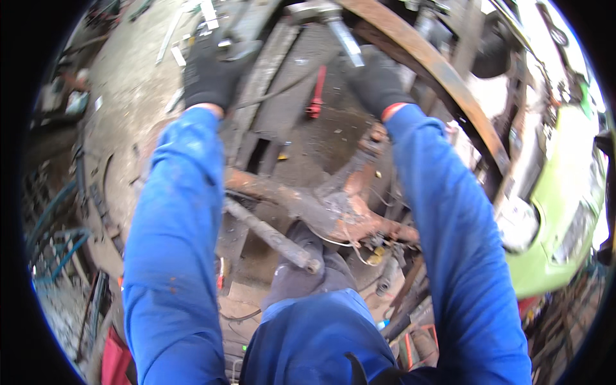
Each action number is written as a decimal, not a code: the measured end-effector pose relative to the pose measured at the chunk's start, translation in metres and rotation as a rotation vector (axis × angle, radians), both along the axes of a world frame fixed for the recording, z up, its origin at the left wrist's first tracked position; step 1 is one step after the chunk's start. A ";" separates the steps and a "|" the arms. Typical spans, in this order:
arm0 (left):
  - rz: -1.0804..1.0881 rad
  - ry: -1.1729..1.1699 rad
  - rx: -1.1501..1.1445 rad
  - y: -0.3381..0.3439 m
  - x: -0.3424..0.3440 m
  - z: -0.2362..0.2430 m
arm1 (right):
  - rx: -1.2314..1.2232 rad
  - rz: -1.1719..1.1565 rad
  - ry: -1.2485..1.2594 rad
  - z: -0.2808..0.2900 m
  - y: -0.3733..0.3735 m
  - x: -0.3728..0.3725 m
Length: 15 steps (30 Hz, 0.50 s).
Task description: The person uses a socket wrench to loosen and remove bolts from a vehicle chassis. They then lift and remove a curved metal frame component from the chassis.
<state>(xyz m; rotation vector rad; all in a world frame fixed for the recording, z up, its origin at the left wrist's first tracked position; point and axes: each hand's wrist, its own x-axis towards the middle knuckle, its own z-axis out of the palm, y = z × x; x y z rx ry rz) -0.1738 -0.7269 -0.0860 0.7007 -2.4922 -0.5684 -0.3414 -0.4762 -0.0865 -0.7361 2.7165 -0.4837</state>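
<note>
My left hand point(212, 72), in a black glove, reaches forward over the far left of the work. Its thumb stands apart from the fingers, next to a long grey metal beam point(269, 77); blur softens the fingertips. My right hand point(377, 78), gloved alike, is closed around the near end of a silver metal tool point(344, 40) with a thick head and a straight shaft. The head lies farther off and to the left; its exact kind is unclear. Between my hands a red slim tool point(317, 93) lies on the dark surface.
A rusty axle-like part point(333, 212) and a grey metal tube point(273, 234) lie close to my legs. To the right curves a long rusty leaf-shaped strip point(443, 70), with a light green car body panel point(545, 256) beyond. Metal scrap crowds the left.
</note>
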 end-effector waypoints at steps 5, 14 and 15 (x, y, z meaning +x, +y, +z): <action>-0.004 -0.123 0.035 -0.001 0.000 0.001 | -0.021 0.035 -0.194 0.062 0.089 0.058; 0.006 -0.100 -0.022 -0.009 0.000 -0.004 | -0.148 -0.223 0.196 0.188 0.279 -0.002; 0.003 -0.121 -0.019 -0.010 0.000 -0.005 | -0.190 -0.295 0.086 0.203 0.298 -0.016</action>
